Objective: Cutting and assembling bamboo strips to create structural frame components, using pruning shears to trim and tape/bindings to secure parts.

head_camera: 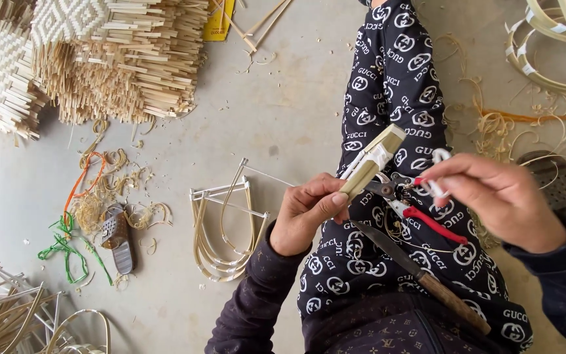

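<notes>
The left hand (pixel 306 213) is gripping a bundle of bamboo strips (pixel 371 162) – held just above its thumb. The right hand (pixel 499 196) is pinching white binding (pixel 437 172) beside red-handled pliers (pixel 414 210); keeping the bundle steady and the binding taut would likely help.

L hand (pixel 306 213) grips bundle of bamboo strips (pixel 371 164) bound w/ white tie. R hand (pixel 496 196) holds red-handled pliers (pixel 414 206) at the bundle. Knife (pixel 420 275) lies on patterned trouser leg (pixel 394 85). Far left: woven bamboo mats (pixel 86 52); bent strip loops (pixel 224 229) on floor.
</notes>
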